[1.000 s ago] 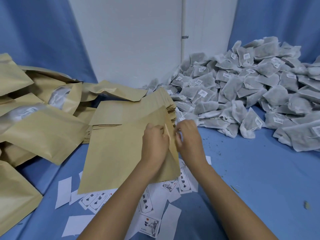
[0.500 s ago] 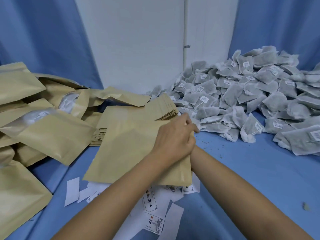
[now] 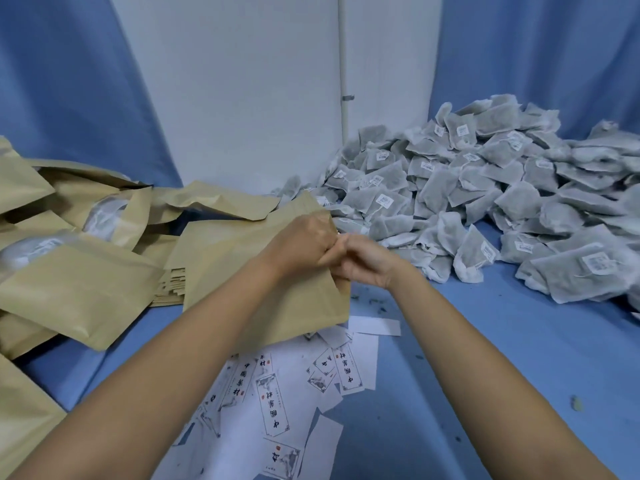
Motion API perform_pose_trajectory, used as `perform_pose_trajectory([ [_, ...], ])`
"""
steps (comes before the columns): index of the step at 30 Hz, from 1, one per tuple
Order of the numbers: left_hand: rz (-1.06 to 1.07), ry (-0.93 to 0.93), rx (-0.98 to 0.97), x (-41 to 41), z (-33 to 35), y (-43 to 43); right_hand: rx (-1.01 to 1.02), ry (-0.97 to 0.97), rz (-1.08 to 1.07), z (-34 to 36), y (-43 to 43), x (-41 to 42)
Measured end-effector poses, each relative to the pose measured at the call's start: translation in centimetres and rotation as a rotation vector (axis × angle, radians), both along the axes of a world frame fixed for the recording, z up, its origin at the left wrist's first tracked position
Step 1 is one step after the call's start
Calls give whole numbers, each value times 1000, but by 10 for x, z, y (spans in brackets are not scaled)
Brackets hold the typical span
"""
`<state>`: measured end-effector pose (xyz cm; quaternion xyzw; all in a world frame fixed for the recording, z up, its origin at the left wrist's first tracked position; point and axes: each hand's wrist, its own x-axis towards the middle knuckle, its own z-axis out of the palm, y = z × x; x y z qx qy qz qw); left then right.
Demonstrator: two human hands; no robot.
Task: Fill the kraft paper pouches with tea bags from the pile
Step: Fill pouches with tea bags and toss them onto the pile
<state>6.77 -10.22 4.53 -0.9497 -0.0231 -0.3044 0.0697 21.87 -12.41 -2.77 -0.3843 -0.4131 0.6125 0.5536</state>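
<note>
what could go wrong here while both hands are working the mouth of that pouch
1. Both hands, left and right, pinch the pouch at one corner; pulling hard may tear or crease the mouth.
2. The pouch lies over loose labels; one could slip in or get swept off.
3. Tea crumbs lie on the cloth beside the pouch and could get inside.

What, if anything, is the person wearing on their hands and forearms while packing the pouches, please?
Nothing that shows. The left hand and the right hand are bare, with no gloves, rings, watch or bracelets visible. Both forearms are uncovered right down to the frame's lower edge, so no sleeve appears, and no markings show.
</note>
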Motion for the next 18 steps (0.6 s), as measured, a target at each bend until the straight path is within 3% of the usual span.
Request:
perform_pose_trajectory([
  [2, 51, 117, -9, 10, -6, 6, 16, -131, -424, -3, 0, 26],
  [4, 72, 178, -27, 19, -14, 11, -15, -635, -826, -14, -1, 54],
  [6, 70, 216, -66, 25, -23, 15, -131, -1162, -804, -26, 7, 69],
  [8, 65, 228, -135, 27, -28, 19, -201, -1458, -716, -35, 22, 77],
  [14, 69, 204, -230, 30, -29, 36, -420, -1699, -601, -54, 51, 90],
  [18, 75, 214, -230, 32, -31, 45, -322, -1654, -704, -59, 50, 94],
])
